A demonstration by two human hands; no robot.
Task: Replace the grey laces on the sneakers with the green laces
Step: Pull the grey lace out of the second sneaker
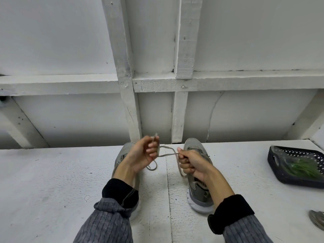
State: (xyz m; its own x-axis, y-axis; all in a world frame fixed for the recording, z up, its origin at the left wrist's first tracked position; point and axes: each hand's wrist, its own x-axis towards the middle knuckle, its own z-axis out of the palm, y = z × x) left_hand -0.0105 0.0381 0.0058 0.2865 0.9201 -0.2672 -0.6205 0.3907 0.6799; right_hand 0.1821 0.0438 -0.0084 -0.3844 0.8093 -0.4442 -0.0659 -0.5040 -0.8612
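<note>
Two grey sneakers stand side by side on the white table, toes pointing away from me. The left sneaker (pixel 125 151) is mostly hidden behind my left forearm. The right sneaker (pixel 198 188) lies partly under my right hand. A loose grey lace (pixel 166 155) stretches between my hands above the gap between the shoes, with loops hanging down. My left hand (pixel 143 153) pinches one part of it, fingers curled. My right hand (pixel 191 163) grips another part in a fist. The green laces (pixel 301 168) lie in a clear bag inside the dark basket at the right.
The dark perforated basket (pixel 273 161) sits at the table's right side. A bundle of grey lace (pixel 318 220) lies at the right edge near me. White wooden framing (pixel 133 106) rises just behind the table's far edge.
</note>
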